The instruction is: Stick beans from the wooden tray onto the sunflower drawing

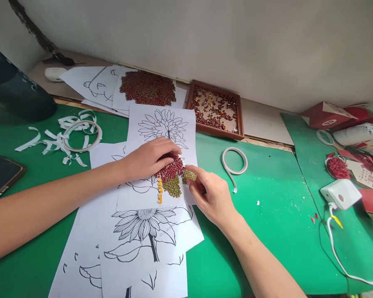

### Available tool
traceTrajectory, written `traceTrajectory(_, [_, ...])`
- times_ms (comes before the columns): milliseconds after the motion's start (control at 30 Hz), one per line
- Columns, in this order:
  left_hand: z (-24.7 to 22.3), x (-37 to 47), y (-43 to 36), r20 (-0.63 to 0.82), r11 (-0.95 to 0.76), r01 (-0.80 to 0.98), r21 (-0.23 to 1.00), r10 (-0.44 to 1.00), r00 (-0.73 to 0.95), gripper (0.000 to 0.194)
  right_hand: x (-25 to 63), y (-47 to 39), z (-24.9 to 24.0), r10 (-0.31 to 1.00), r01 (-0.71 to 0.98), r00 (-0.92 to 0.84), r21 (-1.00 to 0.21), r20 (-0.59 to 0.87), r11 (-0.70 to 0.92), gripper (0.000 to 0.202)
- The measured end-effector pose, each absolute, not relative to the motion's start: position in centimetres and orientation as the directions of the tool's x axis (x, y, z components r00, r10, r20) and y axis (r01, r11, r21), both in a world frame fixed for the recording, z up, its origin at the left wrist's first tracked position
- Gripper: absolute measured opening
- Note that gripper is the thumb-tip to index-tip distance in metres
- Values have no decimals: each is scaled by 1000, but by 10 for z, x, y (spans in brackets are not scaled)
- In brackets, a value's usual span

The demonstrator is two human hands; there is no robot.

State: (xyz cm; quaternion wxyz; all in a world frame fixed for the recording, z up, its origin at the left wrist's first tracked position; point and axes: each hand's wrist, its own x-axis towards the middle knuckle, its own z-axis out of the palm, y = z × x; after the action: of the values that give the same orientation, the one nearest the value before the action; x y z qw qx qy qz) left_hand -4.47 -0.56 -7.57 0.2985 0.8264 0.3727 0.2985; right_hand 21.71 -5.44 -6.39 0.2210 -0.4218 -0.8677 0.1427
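Observation:
My left hand (pixel 153 153) rests on a sheet of paper (pixel 136 122) printed with a flower outline. Its fingers are bent over the upper edge of a patch of red beans (pixel 170 169), the thumb apart along the patch's left side. From the right, my right hand (pixel 213 192) touches a small patch of green mung beans (pixel 189 176) with its index finger, the thumb lower down and apart. I see nothing held in either hand. A larger mung bean patch (pixel 173 188) lies below the red one, beside a short column of yellow corn kernels (pixel 159 191).
A wooden tray (pixel 243 124) of mixed beans stands behind, beside a bean-covered sheet (pixel 147 87). Tape rolls (pixel 244 159) and torn strips (pixel 27 142) lie around. More flower drawings (pixel 139 248) are nearer me. A phone (pixel 3 176), dark bottle (pixel 15 91) and white charger (pixel 340 193) sit outward.

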Motion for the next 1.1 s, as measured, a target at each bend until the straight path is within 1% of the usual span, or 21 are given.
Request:
traceTrajectory(100, [-75, -45, -6, 265, -534, 424, 731, 795, 545, 19, 218, -54, -64, 810, 666, -514, -465, 282, 584, 37])
traceTrajectory(167, [-77, -46, -6, 235, -449, 393, 802, 843, 484, 25, 219, -54, -64, 826, 668, -493, -490, 274, 561, 42])
traceTrajectory(267, [-80, -49, -6, 193, -291, 220, 931, 904, 381, 40, 219, -54, -64, 840, 671, -482, -513, 249, 536, 49])
traceTrajectory(333, [-82, -52, -5, 196, -250, 119, 961, 917, 346, 49, 219, -54, -64, 833, 658, -482, -516, 271, 548, 51])
traceTrajectory(400, [-81, -53, -5, 216, -269, 121, 956, 918, 333, 54, 218, -53, -63, 810, 630, -479, -510, 338, 585, 52])
traceTrajectory(467, [-80, -53, -6, 269, -360, 207, 909, 891, 367, 60, 218, -51, -61, 782, 604, -461, -497, 419, 623, 54])
traceTrajectory(500, [-79, -52, -7, 300, -430, 263, 864, 857, 419, 62, 218, -50, -60, 773, 599, -446, -492, 450, 632, 55])
traceTrajectory(567, [-78, -48, -11, 319, -585, 357, 728, 750, 580, 66, 219, -48, -59, 771, 607, -414, -486, 483, 630, 58])
traceTrajectory(633, [-78, -43, -15, 254, -698, 416, 583, 643, 723, 68, 219, -47, -58, 778, 627, -392, -477, 490, 616, 61])
traceTrajectory(667, [-79, -41, -18, 208, -729, 441, 524, 611, 764, 69, 219, -47, -58, 781, 636, -390, -471, 488, 612, 62])
traceTrajectory(733, [-81, -38, -21, 140, -755, 489, 438, 594, 792, 68, 218, -47, -58, 779, 644, -400, -457, 483, 614, 62])
traceTrajectory(833, [-84, -36, -24, 122, -769, 516, 377, 594, 795, 69, 216, -47, -59, 775, 639, -426, -451, 467, 623, 60])
traceTrajectory(1033, [-84, -37, -22, 120, -787, 522, 328, 583, 803, 72, 215, -45, -63, 791, 665, -436, -439, 428, 604, 57])
traceTrajectory(1100, [-82, -37, -21, 108, -795, 522, 309, 574, 811, 69, 216, -45, -65, 795, 679, -433, -426, 425, 598, 57])
